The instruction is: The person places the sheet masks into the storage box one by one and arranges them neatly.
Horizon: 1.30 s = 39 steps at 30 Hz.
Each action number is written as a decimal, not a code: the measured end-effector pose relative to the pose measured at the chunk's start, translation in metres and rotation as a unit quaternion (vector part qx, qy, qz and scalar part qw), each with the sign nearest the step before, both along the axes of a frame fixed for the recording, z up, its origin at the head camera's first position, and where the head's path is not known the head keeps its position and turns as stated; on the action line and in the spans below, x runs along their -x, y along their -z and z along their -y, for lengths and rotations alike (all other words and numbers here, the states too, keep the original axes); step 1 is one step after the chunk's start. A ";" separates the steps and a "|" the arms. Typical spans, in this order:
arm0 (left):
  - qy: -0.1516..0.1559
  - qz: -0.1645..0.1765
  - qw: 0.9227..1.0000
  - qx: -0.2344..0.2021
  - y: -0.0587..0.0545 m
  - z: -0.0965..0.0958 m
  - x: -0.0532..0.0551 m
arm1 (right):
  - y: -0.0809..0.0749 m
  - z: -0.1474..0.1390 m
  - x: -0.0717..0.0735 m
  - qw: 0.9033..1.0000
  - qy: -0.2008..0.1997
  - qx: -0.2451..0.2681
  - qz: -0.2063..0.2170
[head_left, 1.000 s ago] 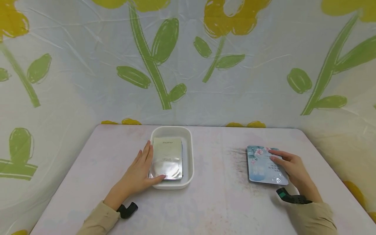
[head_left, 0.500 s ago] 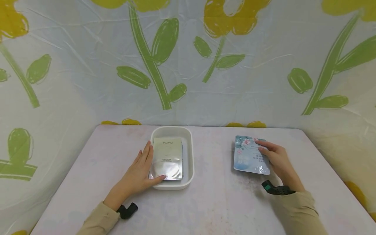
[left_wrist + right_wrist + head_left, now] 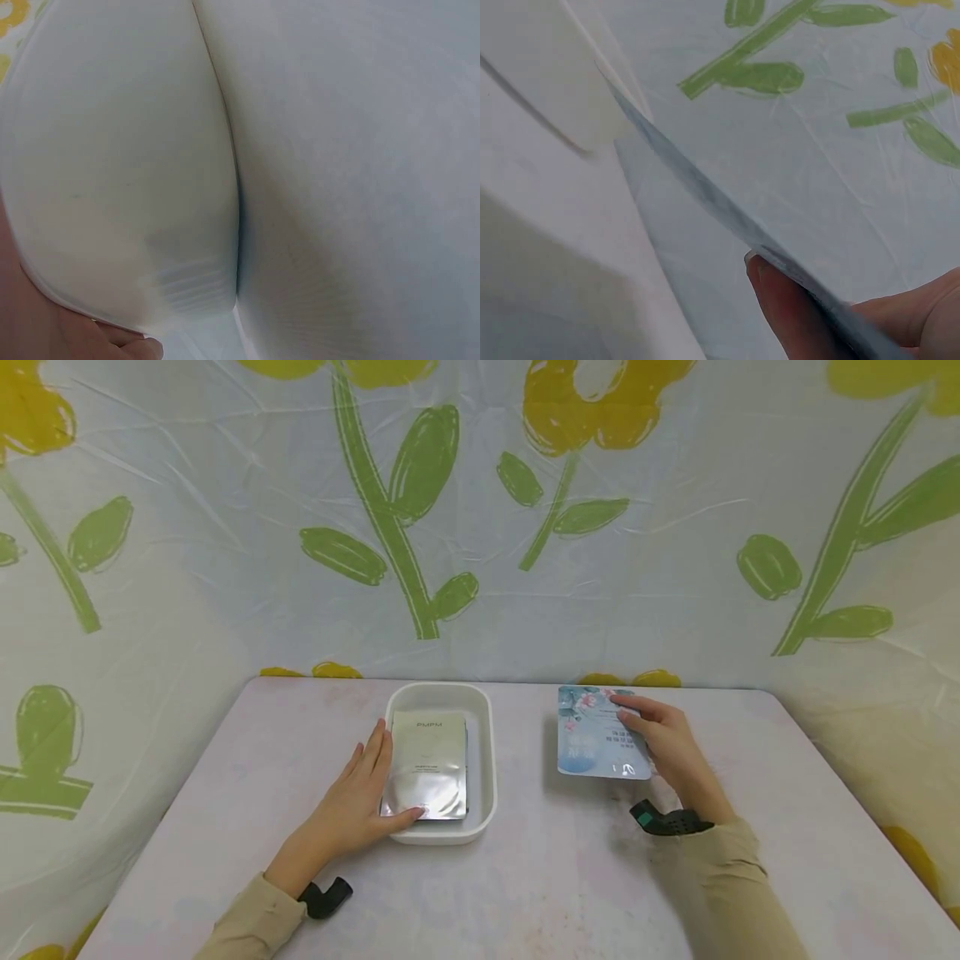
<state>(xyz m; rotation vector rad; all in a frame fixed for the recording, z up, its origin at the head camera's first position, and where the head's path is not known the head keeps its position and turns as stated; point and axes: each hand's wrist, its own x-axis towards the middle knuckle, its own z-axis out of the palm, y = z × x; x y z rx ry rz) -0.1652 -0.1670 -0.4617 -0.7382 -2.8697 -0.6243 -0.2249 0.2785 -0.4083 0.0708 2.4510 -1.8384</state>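
A white plastic tray (image 3: 487, 760) stands left of the table's middle, its outer wall (image 3: 127, 150) filling much of the left wrist view. Inside lies a pale green and silver face mask sachet (image 3: 429, 760) on top; a bluish edge shows beneath it. My left hand (image 3: 348, 806) rests along the tray's left rim with straight fingers, the thumb reaching over the front corner. To the right, my right hand (image 3: 663, 739) pinches a blue flowered face mask sachet (image 3: 596, 743) by its right side, above the table. The right wrist view shows that sachet (image 3: 697, 184) edge-on between thumb and fingers.
The pale table (image 3: 525, 877) ends at a back edge just behind the tray. A flower-printed cloth (image 3: 637, 593) hangs behind and at both sides. Black wrist mounts (image 3: 667, 820) sit below each hand.
My right hand has carried the blue sachet up from the right, leftward and towards the back, nearer the tray. My left hand and the tray have stayed put.
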 end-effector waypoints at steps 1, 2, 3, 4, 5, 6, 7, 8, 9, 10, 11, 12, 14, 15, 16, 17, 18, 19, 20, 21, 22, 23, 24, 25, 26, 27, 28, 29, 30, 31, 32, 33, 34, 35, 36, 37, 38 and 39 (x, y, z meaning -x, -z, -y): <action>0.000 0.000 1.000 0.000 0.000 0.000 0.000 | -0.002 0.004 0.001 1.000 0.001 0.002 0.001; 0.000 0.000 1.000 0.000 0.000 0.000 0.000 | -0.004 0.009 0.002 1.000 0.003 0.004 -0.001; 0.001 0.000 1.000 0.001 0.000 0.000 0.000 | -0.005 0.013 0.003 1.000 0.004 0.009 -0.006; 0.000 0.000 1.000 0.002 0.000 0.000 0.000 | -0.007 0.018 0.004 1.000 0.003 0.015 -0.010; 0.001 -0.001 1.000 0.003 0.000 0.000 0.000 | -0.008 0.023 0.004 1.000 0.002 0.024 -0.014; 0.001 -0.002 1.000 0.005 0.000 0.000 0.000 | -0.010 0.028 0.005 0.999 0.001 0.031 -0.020; 0.002 -0.002 1.000 0.006 0.000 0.000 0.001 | -0.011 0.033 0.005 0.999 0.000 0.038 -0.024; 0.002 -0.003 1.000 0.007 0.000 0.000 0.001 | -0.013 0.038 0.006 0.999 -0.001 0.046 -0.028; 0.002 -0.003 1.000 0.008 0.000 0.000 0.001 | -0.014 0.042 0.006 0.998 -0.001 0.052 -0.030; 0.002 -0.005 1.000 0.008 -0.001 0.000 0.001 | -0.015 0.047 0.007 0.998 -0.001 0.055 -0.031; 0.002 -0.005 1.000 0.008 0.000 0.000 0.001 | -0.016 0.052 0.007 0.998 -0.001 0.061 -0.031; 0.002 -0.006 1.000 0.008 0.000 0.001 0.000 | -0.017 0.056 0.007 0.997 -0.002 0.069 -0.032; 0.002 -0.006 1.000 0.007 0.000 0.001 0.000 | -0.019 0.065 0.007 0.996 -0.006 0.083 -0.032; 0.002 -0.006 1.000 0.006 0.000 0.002 -0.001 | -0.020 0.069 0.007 0.995 -0.008 0.089 -0.033; 0.002 -0.007 1.000 0.004 0.000 0.002 -0.001 | -0.020 0.074 0.007 0.995 -0.011 0.095 -0.034; 0.003 -0.009 1.000 0.003 0.001 0.002 -0.001 | -0.021 0.078 0.007 0.994 -0.014 0.103 -0.035; 0.003 -0.011 1.000 0.001 0.001 0.002 -0.001 | -0.022 0.082 0.007 0.993 -0.017 0.107 -0.036; 0.004 -0.012 1.000 -0.001 0.001 0.002 -0.001 | -0.022 0.086 0.007 0.993 -0.019 0.108 -0.038; 0.004 -0.013 1.000 -0.002 0.001 0.002 0.000 | -0.022 0.089 0.007 0.993 -0.021 0.110 -0.038; 0.003 -0.012 1.000 -0.002 0.002 0.002 0.000 | -0.022 0.093 0.007 0.993 -0.023 0.112 -0.039; 0.003 -0.010 1.000 -0.001 0.002 0.001 0.000 | -0.021 0.097 0.007 0.993 -0.026 0.112 -0.039; 0.002 -0.007 1.000 0.000 0.002 0.001 0.000 | -0.021 0.102 0.007 0.992 -0.029 0.113 -0.040; 0.001 -0.004 1.000 0.002 0.002 0.001 0.001 | -0.020 0.106 0.007 0.992 -0.033 0.114 -0.040; -0.001 -0.001 1.000 0.003 0.003 0.001 0.001 | -0.018 0.110 0.008 0.992 -0.037 0.115 -0.039; -0.003 0.003 1.000 0.005 0.003 0.001 0.001 | -0.017 0.115 0.008 0.992 -0.040 0.117 -0.038; -0.003 0.005 1.000 0.005 0.003 0.000 0.001 | -0.015 0.119 0.008 0.991 -0.045 0.118 -0.038; -0.004 0.006 1.000 0.005 0.003 0.000 0.001 | -0.014 0.124 0.008 0.991 -0.049 0.120 -0.038; -0.004 0.006 1.000 0.005 0.003 0.000 0.001 | -0.012 0.129 0.008 0.991 -0.053 0.121 -0.037; -0.004 0.006 1.000 0.005 0.003 0.000 0.001 | -0.011 0.133 0.008 0.990 -0.055 0.123 -0.035; -0.004 0.007 1.000 0.005 0.003 0.000 0.001 | -0.010 0.138 0.009 0.990 -0.057 0.123 -0.033; -0.004 0.006 1.000 0.006 0.003 0.000 0.001 | -0.008 0.142 0.009 0.990 -0.060 0.122 -0.032; -0.004 0.007 1.000 0.007 0.003 -0.001 0.001 | -0.007 0.147 0.009 0.990 -0.066 0.120 -0.030; -0.005 0.007 1.000 0.008 0.002 -0.001 0.001 | -0.006 0.151 0.009 0.990 -0.070 0.120 -0.028; -0.005 0.008 1.000 0.008 0.002 -0.001 0.001 | -0.005 0.156 0.009 0.990 -0.073 0.116 -0.027; -0.006 0.009 1.000 0.009 0.001 -0.001 0.001 | -0.005 0.161 0.009 0.990 -0.076 0.114 -0.026; -0.006 0.011 1.000 0.009 0.001 -0.001 0.001 | -0.004 0.166 0.009 0.990 -0.082 0.110 -0.027; -0.007 0.012 1.000 0.008 0.000 -0.001 0.001 | -0.003 0.170 0.008 0.990 -0.088 0.107 -0.029; -0.007 0.014 1.000 0.008 0.000 -0.001 0.001 | -0.002 0.175 0.008 0.990 -0.094 0.102 -0.033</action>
